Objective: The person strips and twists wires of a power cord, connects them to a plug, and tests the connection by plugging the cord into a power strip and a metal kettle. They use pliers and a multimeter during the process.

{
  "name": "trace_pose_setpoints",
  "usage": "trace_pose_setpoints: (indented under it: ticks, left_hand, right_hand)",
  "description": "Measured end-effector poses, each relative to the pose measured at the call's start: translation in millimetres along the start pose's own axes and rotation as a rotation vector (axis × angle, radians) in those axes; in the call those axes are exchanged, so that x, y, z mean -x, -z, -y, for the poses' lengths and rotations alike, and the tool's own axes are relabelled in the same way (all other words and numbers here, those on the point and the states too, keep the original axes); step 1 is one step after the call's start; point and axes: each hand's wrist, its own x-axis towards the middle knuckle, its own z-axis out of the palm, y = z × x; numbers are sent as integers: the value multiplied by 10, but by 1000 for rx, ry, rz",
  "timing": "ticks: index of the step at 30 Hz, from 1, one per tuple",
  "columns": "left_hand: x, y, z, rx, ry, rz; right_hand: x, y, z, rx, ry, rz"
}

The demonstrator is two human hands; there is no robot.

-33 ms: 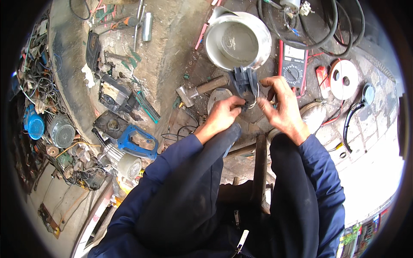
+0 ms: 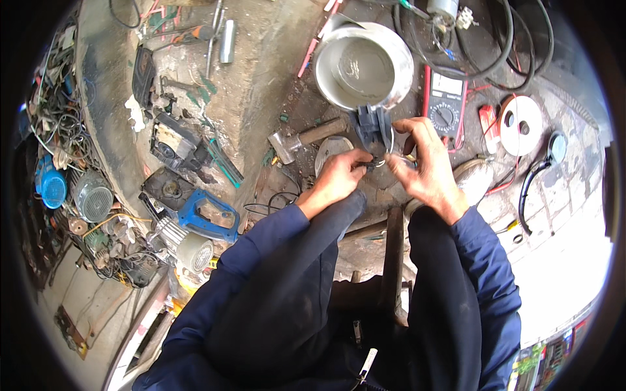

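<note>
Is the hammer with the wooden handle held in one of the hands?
No, the hammer lies on the ground left of the left hand, while both hands, the right hand too, are on a small dark grey part.

Both hands meet over a small dark grey part: the left hand pinches at its base, the right hand steadies it. A steel pot sits just beyond, a hammer to the left.

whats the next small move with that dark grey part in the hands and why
Probably keep the right hand steady on the dark grey part and let the left hand work the small piece at its base. The left fingertips pinch there just under the part, the right hand grips it from the side, and both are held above the cluttered ground, so steadying looks wise. What the small piece is cannot be told.
</note>
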Motion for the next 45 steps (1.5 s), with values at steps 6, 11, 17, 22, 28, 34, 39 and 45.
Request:
trace_pose_setpoints:
  ticks: [6,11,17,22,28,34,39,45]
  left_hand:
    - [-82,-42,21,-355,-196,51]
    - [-117,-82,53,-449,-228,90]
    - [-153,-78,-16,-398,-298,78]
    - [-28,-2,2,-374,-318,39]
    - [28,82,-11,-163,-275,-66]
    - [263,257,-31,-100,-289,-262]
    - [666,494,-28,-6,-243,-395]
    - [1371,576,161,71,-175,-551]
  right_hand:
    - [-185,-132,440,204,-31,-28]
    - [-234,-267,541,220,-92,-68]
    - [-258,-141,659,240,-132,10]
    - [-300,722,892,266,-141,-85]
    - [-1169,2301,1236,388,171,-701]
    - [-2568,3011,1469,1301,266,-715]
    - [-2960,3089,1243,1470,68,-439]
    - [-2555,3559,2005,1042,362,-545]
